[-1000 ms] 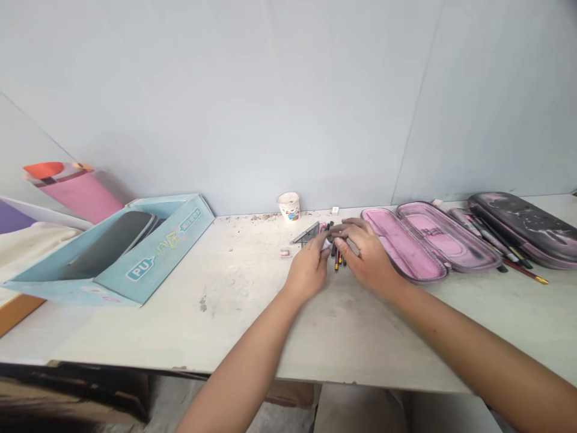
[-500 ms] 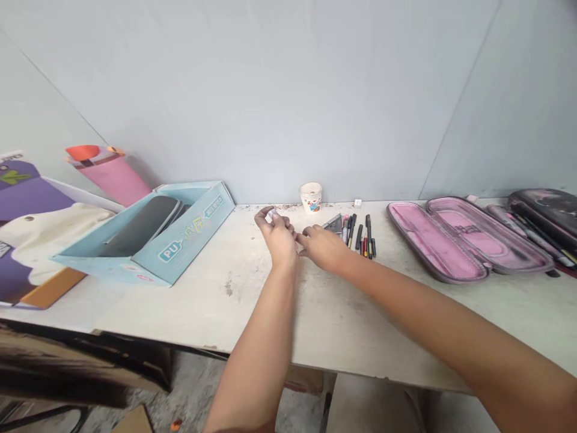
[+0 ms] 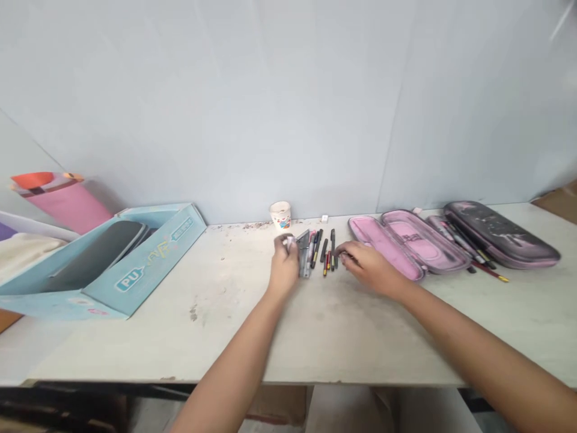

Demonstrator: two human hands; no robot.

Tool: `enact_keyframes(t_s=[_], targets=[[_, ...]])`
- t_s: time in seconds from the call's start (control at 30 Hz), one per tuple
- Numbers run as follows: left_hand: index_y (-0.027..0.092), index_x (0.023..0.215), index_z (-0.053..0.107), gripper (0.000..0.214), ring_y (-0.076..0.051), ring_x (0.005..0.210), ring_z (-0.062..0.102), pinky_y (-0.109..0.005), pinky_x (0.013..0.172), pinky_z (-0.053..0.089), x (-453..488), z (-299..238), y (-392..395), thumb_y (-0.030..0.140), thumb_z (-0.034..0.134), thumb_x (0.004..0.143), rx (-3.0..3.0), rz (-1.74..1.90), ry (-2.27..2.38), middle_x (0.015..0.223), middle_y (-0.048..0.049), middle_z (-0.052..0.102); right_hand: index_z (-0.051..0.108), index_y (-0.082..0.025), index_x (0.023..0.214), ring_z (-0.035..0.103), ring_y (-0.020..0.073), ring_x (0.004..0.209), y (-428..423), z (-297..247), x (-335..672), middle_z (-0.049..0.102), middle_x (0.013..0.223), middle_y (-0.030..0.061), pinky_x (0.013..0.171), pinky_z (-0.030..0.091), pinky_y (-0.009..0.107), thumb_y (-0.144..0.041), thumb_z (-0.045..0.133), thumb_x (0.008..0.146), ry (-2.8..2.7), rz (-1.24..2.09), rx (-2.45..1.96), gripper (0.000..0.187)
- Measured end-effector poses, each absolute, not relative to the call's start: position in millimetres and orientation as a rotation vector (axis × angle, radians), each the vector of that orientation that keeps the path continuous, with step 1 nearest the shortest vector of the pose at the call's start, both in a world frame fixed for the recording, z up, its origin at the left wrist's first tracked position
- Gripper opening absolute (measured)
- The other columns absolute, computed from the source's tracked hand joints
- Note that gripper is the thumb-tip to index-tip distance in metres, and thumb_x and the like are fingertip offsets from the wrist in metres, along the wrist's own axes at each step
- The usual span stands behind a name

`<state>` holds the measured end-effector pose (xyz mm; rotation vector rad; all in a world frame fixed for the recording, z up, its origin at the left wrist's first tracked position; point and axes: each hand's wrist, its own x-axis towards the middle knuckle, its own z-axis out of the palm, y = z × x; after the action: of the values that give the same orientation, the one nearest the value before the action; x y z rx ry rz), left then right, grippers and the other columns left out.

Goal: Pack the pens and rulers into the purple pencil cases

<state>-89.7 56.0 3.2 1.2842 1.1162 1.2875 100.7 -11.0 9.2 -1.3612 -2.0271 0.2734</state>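
Observation:
My left hand (image 3: pixel 283 270) is closed around a small white object (image 3: pixel 291 242), its kind unclear, beside the clear set square (image 3: pixel 303 252) at the left of the pens. Several pens and pencils (image 3: pixel 317 249) lie side by side between my two hands, most of them dark, some with red or yellow. My right hand (image 3: pixel 369 267) is at their right end, fingers curled together close to the rightmost dark pen (image 3: pixel 332 248). Whatever those fingers may hold is hidden. Just right of that hand lies an open pink pencil case (image 3: pixel 421 255).
A paper cup (image 3: pixel 281 215) and a small white cube (image 3: pixel 324 219) stand near the wall. A light-blue box (image 3: pixel 148 264) holding a grey case (image 3: pixel 99 255) is on the left, with a pink roll (image 3: pixel 72 204) behind. At right lies a closed dark pencil case (image 3: pixel 500 234) beside more pens.
My hands were together left of the pens and have parted. The right one moved across to the pens' right end; the left came beside the set square. The view turned right.

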Motion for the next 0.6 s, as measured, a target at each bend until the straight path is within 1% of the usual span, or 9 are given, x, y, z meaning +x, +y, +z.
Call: enact_keyframes(t_s=[0.07,0.13,0.23,0.3,0.37,0.5,0.6], targets=[[0.020,0.094,0.048,0.020,-0.008,0.046,0.043,-0.018,0.046,0.034,-71.1,2.1,47.0,0.034,0.052,0.080,1.523,1.170,1.107,0.059,0.0048,0.049,0.054,-0.018,0.097,0.057,0.0158,0.081,-16.2,10.7,125.6,0.061,0.087,0.0048,0.075,0.043,0.030,-0.023,0.037,0.087,-1.814,0.337,-1.380,0.020],[0.019,0.094,0.050,0.020,-0.009,0.051,0.046,-0.020,0.051,0.038,-51.2,5.1,38.2,0.036,0.047,0.083,1.730,1.055,1.068,0.062,0.0031,0.051,0.052,-0.019,0.097,0.058,0.0160,0.081,-18.0,13.0,142.3,0.061,0.088,0.0046,0.076,0.045,0.032,-0.027,0.040,0.086,-1.650,0.402,-1.330,0.018],[0.019,0.096,0.050,0.023,-0.010,0.057,0.050,-0.022,0.058,0.041,-23.4,12.6,26.3,0.038,0.040,0.087,1.924,0.927,0.957,0.067,0.0021,0.053,0.050,-0.021,0.100,0.058,0.0164,0.093,-17.0,16.7,152.7,0.059,0.098,0.0056,0.086,0.045,0.034,-0.032,0.046,0.085,-1.469,0.536,-1.113,0.019],[0.018,0.098,0.049,0.025,-0.011,0.060,0.052,-0.023,0.061,0.042,-8.3,14.7,19.7,0.038,0.039,0.087,1.980,0.877,0.888,0.069,0.0018,0.053,0.048,-0.021,0.102,0.058,0.0162,0.097,-15.9,17.4,153.6,0.059,0.102,0.0057,0.089,0.044,0.035,-0.035,0.049,0.084,-1.359,0.617,-0.989,0.023],[0.019,0.104,0.049,0.027,-0.011,0.061,0.052,-0.023,0.062,0.042,3.3,12.6,14.4,0.038,0.040,0.087,1.989,0.857,0.863,0.069,0.0019,0.053,0.048,-0.022,0.103,0.058,0.0163,0.097,-16.1,15.6,152.7,0.059,0.102,0.0052,0.089,0.045,0.035,-0.036,0.052,0.083,-1.292,0.662,-0.936,0.025],[0.018,0.115,0.048,0.035,-0.013,0.062,0.051,-0.025,0.065,0.041,16.3,3.5,7.1,0.036,0.042,0.086,1.950,0.885,0.885,0.065,0.0020,0.051,0.051,-0.022,0.098,0.059,0.0166,0.097,-20.7,8.1,151.9,0.062,0.098,0.0045,0.087,0.046,0.034,-0.035,0.052,0.082,-1.312,0.724,-0.961,0.020],[0.017,0.112,0.051,0.032,-0.015,0.068,0.052,-0.027,0.073,0.041,18.3,1.1,4.5,0.034,0.043,0.086,1.961,0.919,0.882,0.067,0.0010,0.053,0.052,-0.022,0.097,0.060,0.0164,0.097,-24.4,5.0,151.9,0.064,0.096,0.0044,0.086,0.047,0.033,-0.034,0.052,0.083,-1.315,0.730,-1.001,0.019]])
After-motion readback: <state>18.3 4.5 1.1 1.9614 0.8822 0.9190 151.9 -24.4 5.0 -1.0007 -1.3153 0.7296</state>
